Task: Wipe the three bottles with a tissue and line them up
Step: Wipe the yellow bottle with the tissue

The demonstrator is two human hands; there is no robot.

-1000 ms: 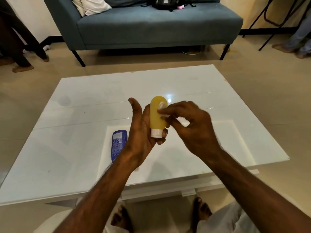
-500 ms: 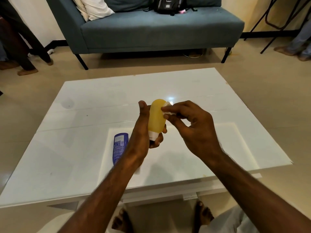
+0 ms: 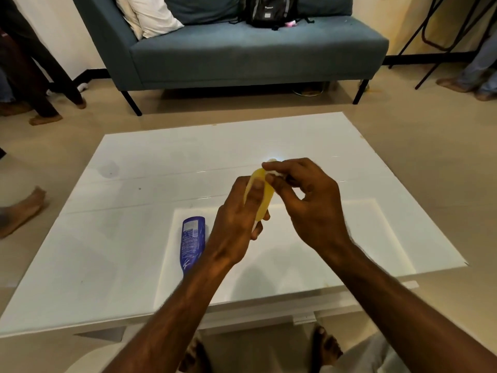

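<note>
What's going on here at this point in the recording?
A person is wiping a yellow bottle: the left hand grips it above the white table while the right hand pinches a tissue against its upper end. A blue bottle lies on its side on the table, left of the hands. No third bottle is in view.

The low, square worktop (image 3: 134, 189) is white and shiny, with a smooth top like glass. One dark blue plastic bottle (image 3: 193, 243) lies flat on its side on it, toward 8 o'clock from the middle, pointing from 12 to 6 o'clock. A faint round smudge (image 3: 109, 169) sits toward 10 o'clock.
</note>
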